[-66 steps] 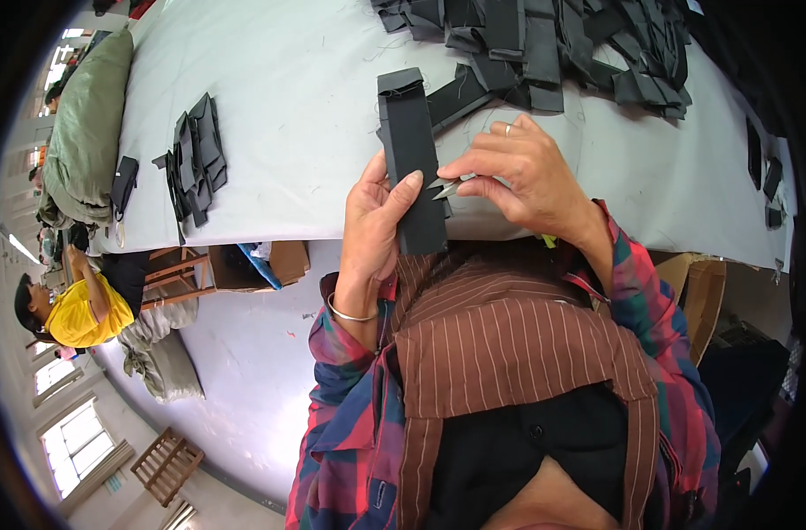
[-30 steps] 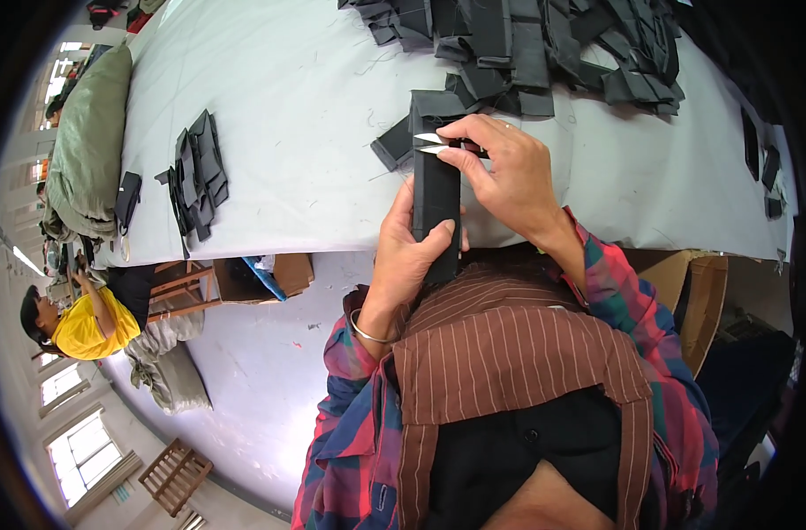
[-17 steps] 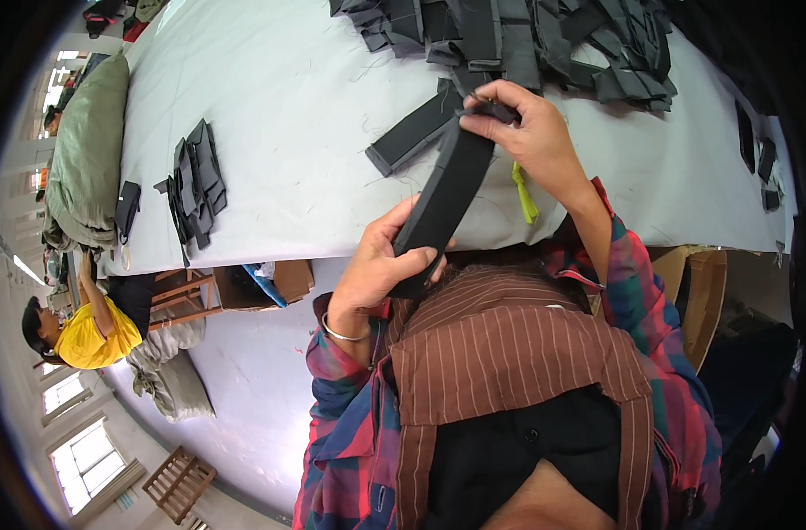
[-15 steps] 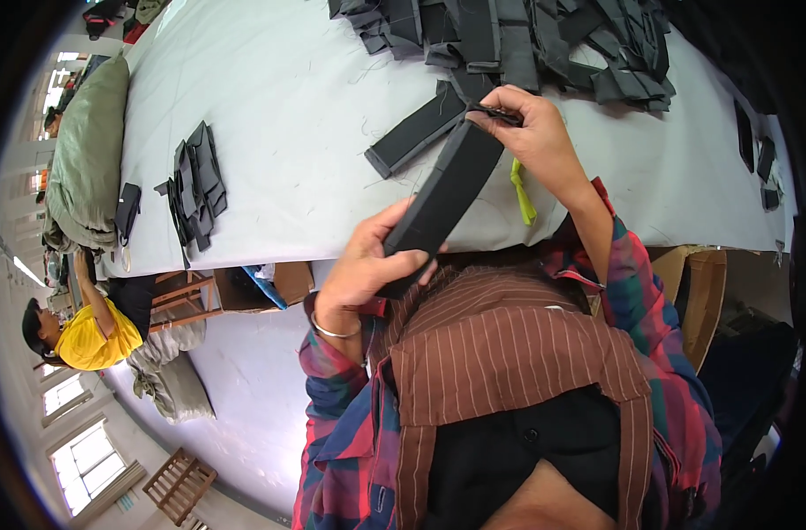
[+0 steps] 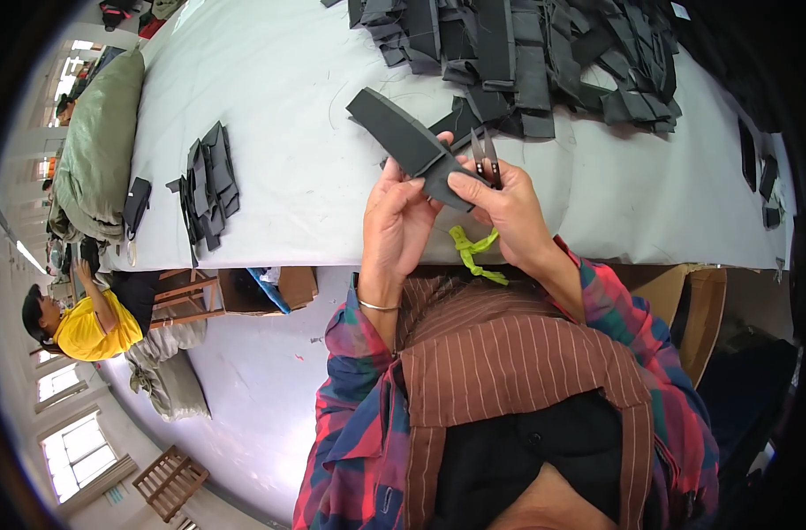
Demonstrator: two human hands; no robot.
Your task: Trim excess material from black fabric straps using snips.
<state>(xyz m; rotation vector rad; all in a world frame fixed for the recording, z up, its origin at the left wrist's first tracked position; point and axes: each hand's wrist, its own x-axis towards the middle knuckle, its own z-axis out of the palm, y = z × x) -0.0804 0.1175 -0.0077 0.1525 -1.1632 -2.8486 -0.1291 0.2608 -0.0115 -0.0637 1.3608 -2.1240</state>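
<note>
- Small stack point(image 5: 213, 187): black pieces on pale desk point(image 5: 288, 177), well left of both hands.
- Left hand point(image 5: 398, 219): fingers gripping black strip point(image 5: 394, 131), thumb at near edge, a fingertip showing past far edge. Strip's free end points up-left, over desk.
- Snips point(image 5: 478, 157): in right hand point(image 5: 514, 212), blades upward, apart.
- Right fingers: pinching strip's lower-right end, thumb on top.
- Heap point(image 5: 531, 71): black strips, beyond right hand.
</note>
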